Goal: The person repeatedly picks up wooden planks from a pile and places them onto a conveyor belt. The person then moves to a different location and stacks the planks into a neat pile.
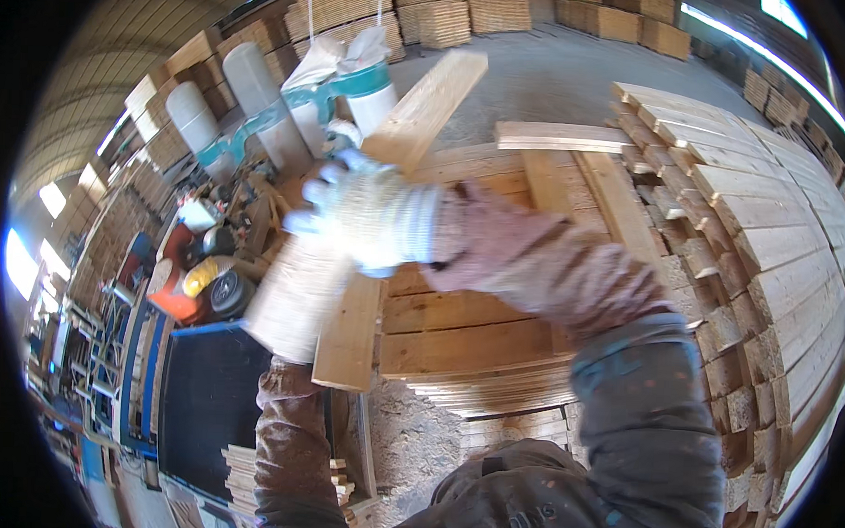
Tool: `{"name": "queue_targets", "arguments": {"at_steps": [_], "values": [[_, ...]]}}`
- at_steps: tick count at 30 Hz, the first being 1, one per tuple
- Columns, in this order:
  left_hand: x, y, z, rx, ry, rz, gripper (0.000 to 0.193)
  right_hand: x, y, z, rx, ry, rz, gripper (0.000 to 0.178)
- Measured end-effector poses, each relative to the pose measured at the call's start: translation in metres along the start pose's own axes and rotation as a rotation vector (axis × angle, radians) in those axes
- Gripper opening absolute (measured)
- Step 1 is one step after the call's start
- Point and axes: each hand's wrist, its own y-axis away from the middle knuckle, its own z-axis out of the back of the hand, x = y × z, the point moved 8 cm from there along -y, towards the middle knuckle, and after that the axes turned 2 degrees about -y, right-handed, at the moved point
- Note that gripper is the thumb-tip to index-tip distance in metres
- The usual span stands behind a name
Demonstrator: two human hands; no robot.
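Note:
My right hand (pixel 364 211), in a whitish knit glove with bluish fingertips, reaches in from the right. It lies across a long wooden board (pixel 433 97), its fingers curled over the far edge, somewhat blurred. A lower stretch of board (pixel 345 340) shows below the glove; whether it is the same piece is hidden by the hand. My left hand (pixel 296 301) is a pale smear at the end of the brown left sleeve, close under the right glove. Its fingers cannot be made out. Beneath both hands lies a stack of planks (pixel 457 335).
Stacked lumber (pixel 778 202) rises along the right. Loose pieces (pixel 562 137) lie crosswise on the middle stack. A dark-topped, blue-edged table (pixel 208 405) stands at lower left, with an orange machine (pixel 166 292) behind it. Dust collectors with pale bags (pixel 278 129) stand farther back.

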Motion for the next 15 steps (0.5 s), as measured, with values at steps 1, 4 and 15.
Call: {"name": "queue_targets", "arguments": {"at_steps": [1, 4, 15], "values": [[-0.007, 0.003, -0.005, -0.044, 0.197, 0.042, 0.068, 0.002, 0.011, -0.017, 0.045, 0.056, 0.084, 0.078], [-0.022, 0.009, -0.004, -0.139, 0.377, 0.152, 0.104, -0.010, 0.051, -0.040, 0.246, 0.131, 0.113, 0.056], [-0.065, -0.046, -0.136, 0.192, -0.543, 0.427, 0.132, -0.106, 0.207, -0.207, -0.127, -1.071, -0.831, 0.046]]}}
